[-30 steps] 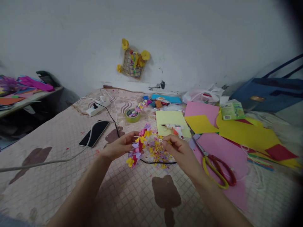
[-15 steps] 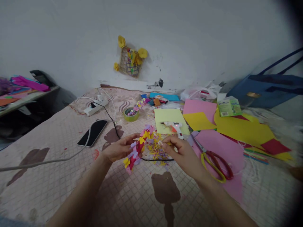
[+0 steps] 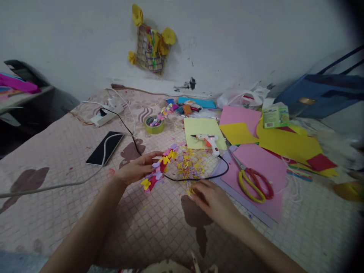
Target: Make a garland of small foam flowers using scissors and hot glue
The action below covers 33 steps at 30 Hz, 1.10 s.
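A red strip covered with paper butterflies [image 3: 157, 173] in yellow, pink and lilac slants up from the table in my left hand [image 3: 135, 167], whose fingers are closed round its left side. My right hand [image 3: 212, 199] is lower and to the right, apart from the strip. Thumb and forefinger pinch a small yellow piece [image 3: 190, 192], too blurred to name exactly. Between and beyond my hands lies a heap of tiny yellow and purple paper bits [image 3: 189, 163]. Behind it a white glue gun [image 3: 209, 138] with a lit red light rests on a pale yellow sheet [image 3: 196, 126].
Red-and-yellow-handled scissors [image 3: 250, 182] lie on pink paper [image 3: 273, 206] at right. The black cord [image 3: 199, 178] crosses the middle. A phone [image 3: 105, 148], power strip [image 3: 105, 116] and tape roll [image 3: 154, 126] are at left. A blue bag [image 3: 321, 93] stands at back right.
My right hand has moved down towards me, away from the strip and paper bits, with its fingertips still pinched. My left hand keeps hold of the strip. The view has tilted downward.
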Motion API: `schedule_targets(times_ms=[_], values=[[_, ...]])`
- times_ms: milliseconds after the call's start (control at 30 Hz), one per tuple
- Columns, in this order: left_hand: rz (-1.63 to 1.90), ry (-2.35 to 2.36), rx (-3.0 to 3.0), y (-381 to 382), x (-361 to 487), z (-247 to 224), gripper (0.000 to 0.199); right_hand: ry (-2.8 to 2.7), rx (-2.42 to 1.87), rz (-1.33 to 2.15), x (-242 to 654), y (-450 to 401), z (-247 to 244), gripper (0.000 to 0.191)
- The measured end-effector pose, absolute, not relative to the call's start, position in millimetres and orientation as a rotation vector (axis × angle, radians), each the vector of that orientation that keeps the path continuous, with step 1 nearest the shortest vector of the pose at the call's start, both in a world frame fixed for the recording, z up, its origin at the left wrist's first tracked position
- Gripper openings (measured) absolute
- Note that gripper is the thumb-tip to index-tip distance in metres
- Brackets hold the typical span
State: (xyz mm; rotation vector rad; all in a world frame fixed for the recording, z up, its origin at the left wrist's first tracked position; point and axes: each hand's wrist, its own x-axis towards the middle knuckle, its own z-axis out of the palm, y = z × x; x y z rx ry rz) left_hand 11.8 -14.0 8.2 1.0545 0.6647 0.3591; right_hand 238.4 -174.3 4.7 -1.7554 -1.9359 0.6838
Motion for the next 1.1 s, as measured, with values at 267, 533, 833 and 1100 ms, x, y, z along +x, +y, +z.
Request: schedule_targets(times_ms=[267, 533, 833, 1100], values=[[0.386, 0.671, 1.029, -15, 9, 8, 0.053, -1.560, -2.033, 0.141, 332, -94, 0, 0.019], [0.414, 0.668, 0.996, -12, 5, 4, 0.055, -1.498, -2.102, 0.227, 363, -46, -38, 0.029], [0.441, 0.654, 0.945, -10, 3, -5, 0.055, -1.239, -1.782, 0.369, 345, -68, -17, 0.035], [0.478, 0.639, 0.860, -13, 3, 1, 0.062, -0.969, -1.148, 1.054, 318, -93, 15, 0.017]])
